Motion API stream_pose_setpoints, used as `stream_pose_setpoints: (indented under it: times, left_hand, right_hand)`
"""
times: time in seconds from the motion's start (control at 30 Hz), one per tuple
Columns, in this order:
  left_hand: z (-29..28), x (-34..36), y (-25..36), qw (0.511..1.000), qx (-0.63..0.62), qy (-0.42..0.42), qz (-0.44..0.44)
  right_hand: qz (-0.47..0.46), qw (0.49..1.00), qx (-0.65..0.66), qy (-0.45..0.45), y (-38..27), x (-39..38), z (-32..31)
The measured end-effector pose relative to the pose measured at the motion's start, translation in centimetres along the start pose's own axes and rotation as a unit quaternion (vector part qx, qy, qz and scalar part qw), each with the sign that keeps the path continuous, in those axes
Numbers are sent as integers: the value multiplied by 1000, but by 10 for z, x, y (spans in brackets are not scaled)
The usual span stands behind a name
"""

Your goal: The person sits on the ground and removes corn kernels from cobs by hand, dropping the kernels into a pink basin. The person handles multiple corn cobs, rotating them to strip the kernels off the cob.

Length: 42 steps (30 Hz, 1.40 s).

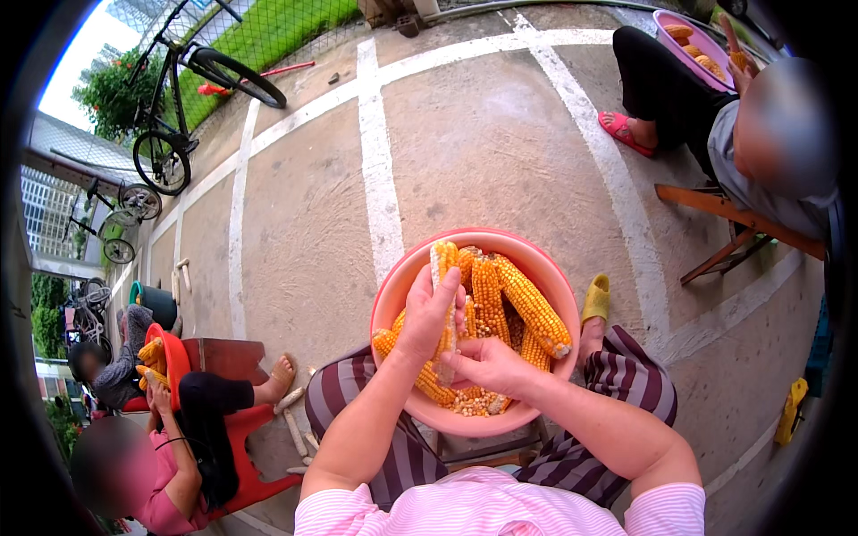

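Note:
My left hand (429,314) is wrapped round an upright corn cob (442,259), with its yellow-orange kernels showing above my fingers. At the cob's lower end, which looks pale and partly stripped, the fingers of my right hand (490,364) are closed against it. Both hands are over a pink basin (568,304) between my knees. Several whole ears of corn (534,304) lie in it, mostly on the far and right sides. Loose kernels (478,402) cover the near bottom of the basin.
Stripped cobs (295,433) lie on the concrete at left, near a person on a red chair (246,447) holding corn. At right another person sits on a wooden stool (737,214) beside a pink basin (666,22). Bicycles (165,134) stand far left.

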<state>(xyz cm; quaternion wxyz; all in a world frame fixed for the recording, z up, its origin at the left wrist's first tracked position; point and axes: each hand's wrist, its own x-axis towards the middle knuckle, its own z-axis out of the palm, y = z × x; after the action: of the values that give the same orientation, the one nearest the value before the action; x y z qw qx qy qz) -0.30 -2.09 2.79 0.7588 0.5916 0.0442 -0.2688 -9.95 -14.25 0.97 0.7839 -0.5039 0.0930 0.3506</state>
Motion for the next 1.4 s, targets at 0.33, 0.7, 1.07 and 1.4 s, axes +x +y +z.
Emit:
stream_pose_setpoints:
  times: [0.33,0.7,1.07,1.4]
  left_hand:
    - [-1,2,3,999,-28,19,-3]
    - [-2,3,0,1000,-13,13,-5]
    - [0,0,0,1000,-6,16,-17]
    - [-1,1,0,1000,-6,12,-8]
  right_hand:
    - [-14,1000,-26,-5,-3,2,0]
    - [-70,996,-21,58,0,7,0]
    - [-64,996,-54,18,7,9,-6]
    - [-41,998,35,34,-6,1,0]
